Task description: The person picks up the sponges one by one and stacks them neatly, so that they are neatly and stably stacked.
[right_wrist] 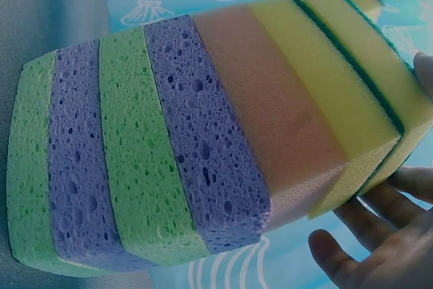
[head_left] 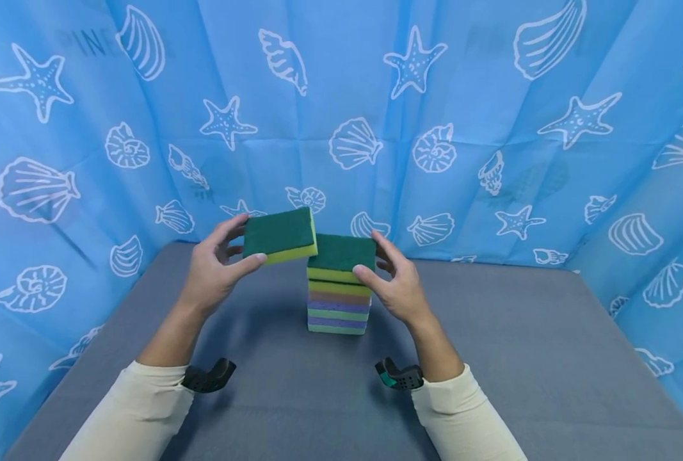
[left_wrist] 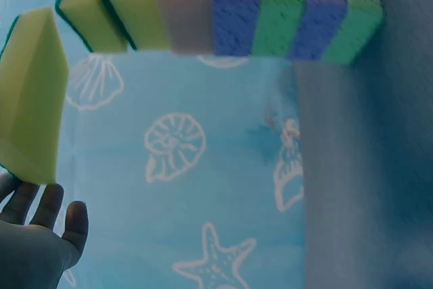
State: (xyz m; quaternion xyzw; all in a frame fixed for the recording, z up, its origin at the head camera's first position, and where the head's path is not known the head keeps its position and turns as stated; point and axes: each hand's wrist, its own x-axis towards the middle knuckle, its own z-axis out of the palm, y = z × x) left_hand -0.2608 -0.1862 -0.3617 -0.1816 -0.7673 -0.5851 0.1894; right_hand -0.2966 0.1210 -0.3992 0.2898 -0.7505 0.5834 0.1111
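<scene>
My left hand (head_left: 213,264) holds a yellow sponge with a dark green scouring side (head_left: 279,232) between thumb and fingers. That sponge is tilted, green side up, in the air left of the stack's top; the left wrist view shows a gap between them. A stack of sponges (right_wrist: 196,140) stands upright on the table: green and purple porous ones below, then a pinkish-brown one, then yellow ones with green scouring sides. My right hand (head_left: 397,282) grips the right end of the top yellow-and-green sponge (head_left: 342,253), thumb at the near side and fingers behind.
A grey cloth-covered table (head_left: 525,358) lies under the stack. Behind it and at both sides hangs a blue curtain (head_left: 329,77) printed with white shells and starfish. Black bands (head_left: 208,376) are on both wrists, at the cuffs of light sleeves.
</scene>
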